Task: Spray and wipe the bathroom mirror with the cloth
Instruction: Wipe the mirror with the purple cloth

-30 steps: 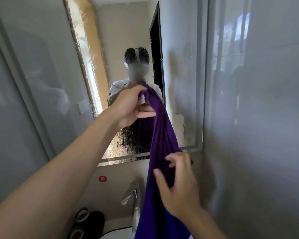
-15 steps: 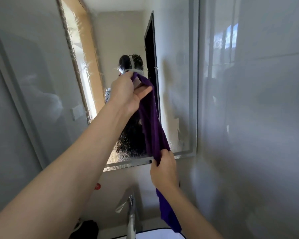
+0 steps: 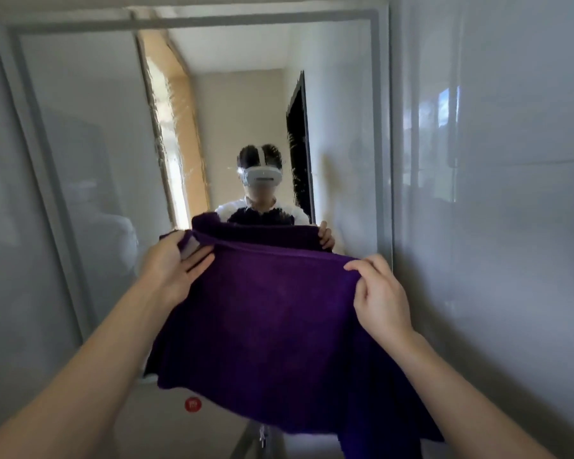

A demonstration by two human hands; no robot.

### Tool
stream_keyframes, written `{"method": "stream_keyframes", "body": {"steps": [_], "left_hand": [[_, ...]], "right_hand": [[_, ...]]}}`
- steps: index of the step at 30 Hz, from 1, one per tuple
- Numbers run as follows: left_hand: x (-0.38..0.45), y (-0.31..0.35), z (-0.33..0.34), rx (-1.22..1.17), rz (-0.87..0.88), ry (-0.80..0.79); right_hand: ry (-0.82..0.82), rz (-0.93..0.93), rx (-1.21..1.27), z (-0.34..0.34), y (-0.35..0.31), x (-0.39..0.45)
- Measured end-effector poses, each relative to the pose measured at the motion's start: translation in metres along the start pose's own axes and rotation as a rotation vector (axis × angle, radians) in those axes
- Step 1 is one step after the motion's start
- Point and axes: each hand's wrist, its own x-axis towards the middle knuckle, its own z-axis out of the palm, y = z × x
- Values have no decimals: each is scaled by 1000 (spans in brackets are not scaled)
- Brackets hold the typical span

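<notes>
Held a purple cloth (image 3: pixel 272 313) spread wide between both hands, in front of the lower part of the bathroom mirror (image 3: pixel 113 134). Gripped its top left corner with the left hand (image 3: pixel 174 271): thumb and fingers closed over the hem, a pale tag or lighter patch showing just beside the fingers, exact nature unclear. Pinched the top right corner with the right hand (image 3: pixel 380 293), thumb and forefinger curled over the edge, the other fingers bent beneath. Kept the top hem stretched nearly level between the two hands, the rest hanging down in a broad sheet that covered the mirror's lower edge and most of the chrome faucet (image 3: pixel 254 438) below. Could not tell whether the cloth touched the glass.

Showed streaks and smeared wet patches on the mirror, strongest around the reflected doorway and dark door. Reflected there as well: the person in a white headset (image 3: pixel 264 175), the cloth's upper edge, and one hand at its corner. Framed by a grey border, the mirror met a glossy grey tiled wall (image 3: pixel 497 193) on the right. Bore a small round red sticker (image 3: pixel 193 404) on the wall under the mirror, just below the cloth's left lower edge.
</notes>
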Motion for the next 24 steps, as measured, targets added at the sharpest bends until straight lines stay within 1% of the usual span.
{"method": "stream_keyframes", "body": {"steps": [2, 5, 8, 10, 12, 14, 16, 18, 20, 24], "left_hand": [[0, 3, -8, 14, -17, -19], [-12, 9, -7, 44, -35, -62], [-28, 19, 12, 38, -25, -122], [-39, 28, 33, 9, -1, -201], [-50, 39, 59, -7, 46, -311], [-55, 48, 84, 6, 104, -406], [-52, 52, 103, 40, 148, -442], [-42, 53, 111, 92, 172, -420], [-30, 51, 110, 183, 180, -353], [-5, 41, 95, 400, 122, -192]], "right_hand": [[84, -39, -26, -1, 1, 22], [148, -36, -88, -1, 9, 56], [249, -25, -163, -2, 17, 100], [294, 19, -242, -4, 21, 133], [285, 134, -197, 0, 21, 166], [279, 259, -59, 12, 13, 193], [283, 318, 25, 28, 5, 210], [260, 348, 19, 42, 1, 216], [212, 353, -2, 54, 3, 214], [150, 212, -110, 61, 21, 213]]}}
